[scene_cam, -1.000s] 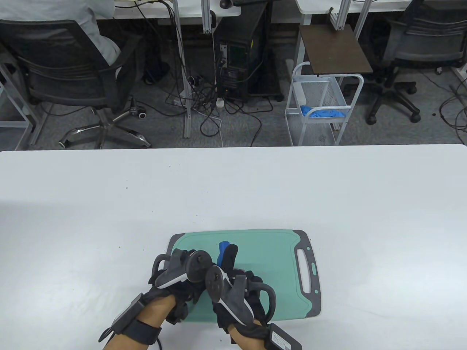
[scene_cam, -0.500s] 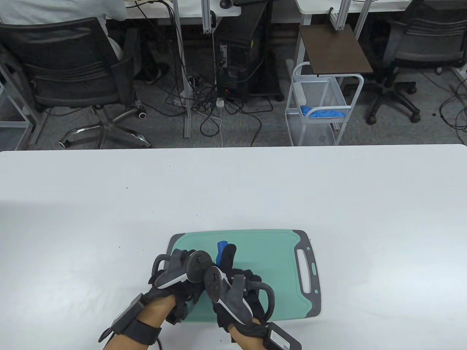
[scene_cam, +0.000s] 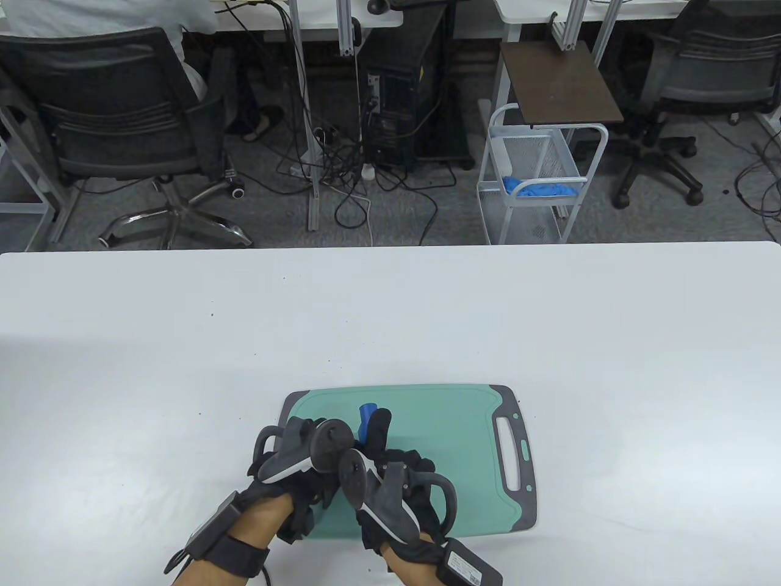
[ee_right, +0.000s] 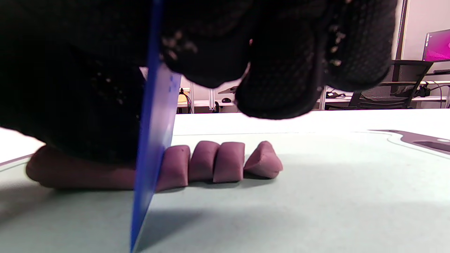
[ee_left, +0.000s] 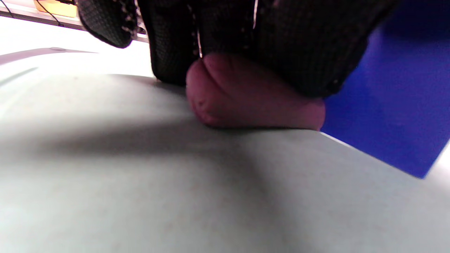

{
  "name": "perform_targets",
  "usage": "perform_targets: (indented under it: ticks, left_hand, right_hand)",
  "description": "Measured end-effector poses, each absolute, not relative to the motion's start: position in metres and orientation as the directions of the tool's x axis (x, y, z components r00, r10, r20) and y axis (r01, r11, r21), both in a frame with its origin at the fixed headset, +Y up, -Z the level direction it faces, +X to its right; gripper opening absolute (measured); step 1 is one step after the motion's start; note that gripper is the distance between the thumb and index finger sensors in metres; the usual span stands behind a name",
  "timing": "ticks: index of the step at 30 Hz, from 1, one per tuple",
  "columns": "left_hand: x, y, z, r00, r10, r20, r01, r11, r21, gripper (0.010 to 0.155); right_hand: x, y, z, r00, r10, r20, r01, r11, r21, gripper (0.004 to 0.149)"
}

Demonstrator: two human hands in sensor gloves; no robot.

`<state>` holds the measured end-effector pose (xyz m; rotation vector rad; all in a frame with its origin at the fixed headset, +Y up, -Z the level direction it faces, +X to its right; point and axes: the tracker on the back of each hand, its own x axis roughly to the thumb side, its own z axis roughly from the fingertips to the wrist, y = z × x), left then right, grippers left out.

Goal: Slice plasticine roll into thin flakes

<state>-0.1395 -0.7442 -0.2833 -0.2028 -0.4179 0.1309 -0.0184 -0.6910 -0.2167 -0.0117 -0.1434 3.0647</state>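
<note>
Plasticine roll (ee_right: 88,172), purple, lies on the green cutting board (scene_cam: 464,427) near my edge of the white worktop (scene_cam: 390,317). In the right wrist view I count four cut pieces (ee_right: 225,163) off its end: three chunky blocks standing side by side and touching, and one wedge at the far end, tipped over, leaning away from them.

My left hand (scene_cam: 293,464) presses down on the uncut part; the left wrist view shows the gloved fingers (ee_left: 246,42) lying over the top of the roll (ee_left: 253,95), its rounded end poking out from under them.

My right hand (scene_cam: 390,482) grips a blue plastic knife (ee_right: 154,140). Its fingers (ee_right: 274,70) are curled around it, and the blade stands nearly upright, edge down on the board, right against the roll beside the nearest cut block. Whether the blade is through the roll here, I can't tell. From the table view only the blue tip (scene_cam: 366,418) shows beyond my knuckles.

The board has a grey handle end with a slot (scene_cam: 509,455), pointing to my right. Both trackers sit almost touching over the board's left half.

Writing: a label on the pack strapped at my right wrist (scene_cam: 467,564), but it's too small to read. No brand shows on the board or knife.
</note>
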Motion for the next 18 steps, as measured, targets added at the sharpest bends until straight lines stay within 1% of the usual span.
perform_targets:
  ticks: [6,13,15,18]
  left_hand:
    - [-0.141,-0.744,-0.283,0.906,0.174,0.385,-0.092,0.971,-0.223,0.047]
    - [-0.143,-0.744,-0.283,0.905,0.184,0.382,-0.099,0.968,-0.232,0.048]
    - [-0.145,-0.743,-0.283,0.903,0.194,0.384,-0.099,0.962,-0.253,0.049]
    - [-0.148,-0.742,-0.283,0.901,0.204,0.383,-0.067,0.937,-0.343,0.052]
  right_hand:
    - [-0.018,-0.691,-0.221,-0.996,0.086,-0.017,-0.084,-0.993,-0.089,0.083]
    - [-0.023,-0.688,-0.229,-0.998,0.057,-0.002,-0.057,-0.995,-0.078,0.083]
    - [-0.023,-0.688,-0.229,-0.999,0.054,0.001,-0.054,-0.996,-0.077,0.083]
    - [-0.02,-0.689,-0.23,-0.997,0.071,-0.012,-0.07,-0.995,-0.067,0.083]
